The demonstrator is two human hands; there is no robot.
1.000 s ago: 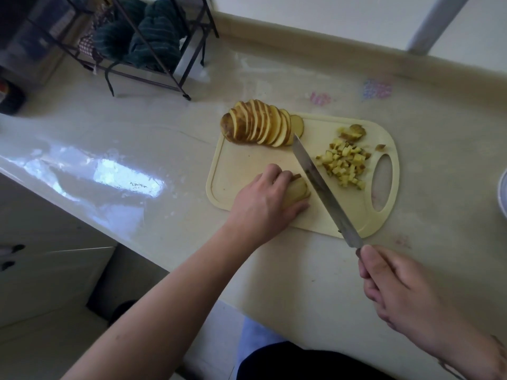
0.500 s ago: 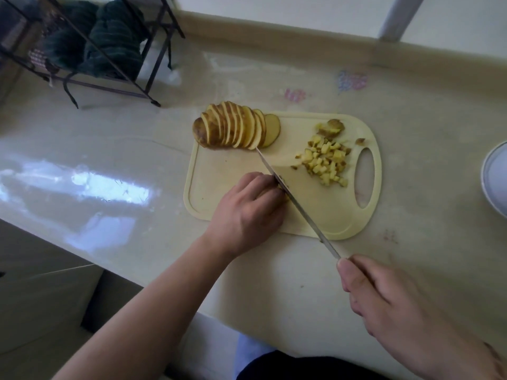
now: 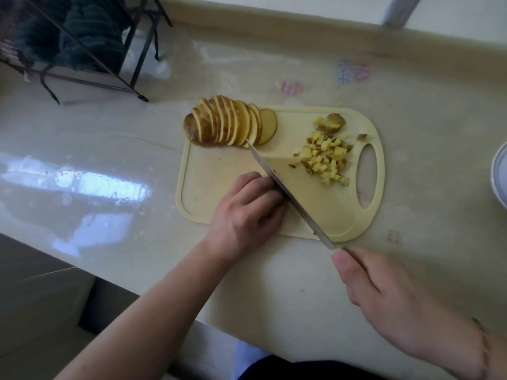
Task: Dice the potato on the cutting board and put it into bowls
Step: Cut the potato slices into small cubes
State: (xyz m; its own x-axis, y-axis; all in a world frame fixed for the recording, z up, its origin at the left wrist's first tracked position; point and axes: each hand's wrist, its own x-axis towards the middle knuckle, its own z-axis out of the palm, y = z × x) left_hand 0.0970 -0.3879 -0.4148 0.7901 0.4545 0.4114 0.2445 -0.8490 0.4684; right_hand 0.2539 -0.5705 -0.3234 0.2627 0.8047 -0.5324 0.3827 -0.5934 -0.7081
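A cream cutting board (image 3: 214, 171) lies on the counter. At its far left corner stands a fanned row of potato slices (image 3: 230, 122) with the skin on. A pile of diced potato (image 3: 323, 157) lies near the handle hole, with a few skin scraps (image 3: 332, 122) behind it. My left hand (image 3: 247, 212) is curled over a stack of slices at the board's near edge; the stack is hidden under the fingers. My right hand (image 3: 384, 294) grips the handle of a knife (image 3: 290, 196), whose blade lies against my left knuckles.
A white bowl (image 3: 500, 176) shows at the right edge of view. A black wire rack (image 3: 115, 64) holding dark green cloths stands at the far left of the counter. The counter's front edge runs close below the board.
The knife has moved left from beside the stack to against my left knuckles. The potato piece seen under my fingers a second ago is now covered.
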